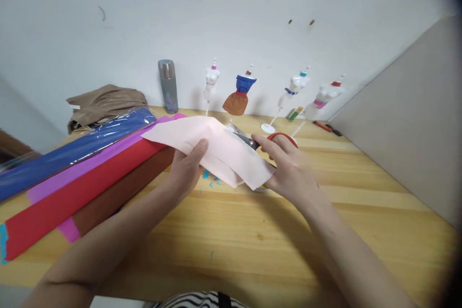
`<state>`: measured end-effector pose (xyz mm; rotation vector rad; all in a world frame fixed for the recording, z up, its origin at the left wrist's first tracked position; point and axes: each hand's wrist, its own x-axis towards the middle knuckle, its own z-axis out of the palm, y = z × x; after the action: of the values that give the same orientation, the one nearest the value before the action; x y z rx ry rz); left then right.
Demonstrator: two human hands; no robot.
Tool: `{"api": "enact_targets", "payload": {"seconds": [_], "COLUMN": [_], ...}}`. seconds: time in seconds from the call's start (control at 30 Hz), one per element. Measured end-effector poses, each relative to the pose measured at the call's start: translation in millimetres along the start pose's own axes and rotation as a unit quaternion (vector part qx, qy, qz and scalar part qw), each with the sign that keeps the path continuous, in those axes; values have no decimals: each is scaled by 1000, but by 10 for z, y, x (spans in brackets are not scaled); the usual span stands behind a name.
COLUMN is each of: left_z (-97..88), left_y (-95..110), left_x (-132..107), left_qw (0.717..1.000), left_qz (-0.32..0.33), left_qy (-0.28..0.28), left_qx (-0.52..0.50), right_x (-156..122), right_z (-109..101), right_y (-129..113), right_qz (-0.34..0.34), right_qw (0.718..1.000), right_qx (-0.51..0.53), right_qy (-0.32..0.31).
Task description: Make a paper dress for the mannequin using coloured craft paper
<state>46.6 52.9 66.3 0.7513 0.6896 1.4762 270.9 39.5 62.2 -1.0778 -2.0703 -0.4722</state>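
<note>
In the head view my left hand (188, 166) is closed, pinching the near side of a folded pale pink sheet (216, 142) that looks like crepe paper or thin cloth, thumb on top. The sheet is held above the table. My right hand (290, 166) grips scissors (249, 141) with red-orange handles. Their parted blades point left at the sheet's far edge; whether they touch it I cannot tell. The sheet's right end lies against my right hand. Part of a round yellowish object shows beneath that end, mostly hidden.
At left lie red (79, 192), brown (126, 190), purple and blue strips of material, with brown cloth (108, 101) behind. A flask (168, 86) and several small mannequins, one in a blue-and-brown outfit (240, 94), stand near the wall. Blue scraps (206, 173) litter the wooden table (260, 236).
</note>
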Motion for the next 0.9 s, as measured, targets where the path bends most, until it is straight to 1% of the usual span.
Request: {"api": "enact_targets", "payload": {"seconds": [0.1,0.27,0.47,0.53,0.63,0.67,0.7,0.73,0.77,0.83,0.9], "left_z": [5,12,-20,-21,-4,3,7,8,5,-11,-29], "left_y": [-12,-41,-77,-76,-63,-59,-58,-59,-62,-66,-58], "left_x": [-14,-5,14,4,-16,-18,-17,-11,-1,32,73], "left_qw": [1000,999,999,998,992,987,984,981,980,979,975], "left_qz": [-12,-21,-33,-41,-58,-63,-65,-66,-68,-73,-96], "left_qy": [14,15,23,2,-79,-102,-113,-109,-93,-43,-7], "left_qx": [-13,-33,-37,-43,-84,-104,-125,-144,-161,-188,-200], "right_x": [-12,-10,-20,-22,-19,-19,-18,-19,-21,-26,-30], "right_z": [28,42,48,50,53,52,52,50,48,42,35], "right_y": [2,14,56,72,94,101,110,119,128,147,159], "right_qz": [-7,-48,-58,-59,-54,-51,-48,-46,-43,-39,-35], "right_qw": [999,996,996,996,996,997,997,997,997,998,997], "right_qx": [-32,-71,-67,-66,-65,-64,-62,-59,-56,-52,-52], "right_qy": [8,32,14,10,11,11,8,2,-4,-22,-38]}}
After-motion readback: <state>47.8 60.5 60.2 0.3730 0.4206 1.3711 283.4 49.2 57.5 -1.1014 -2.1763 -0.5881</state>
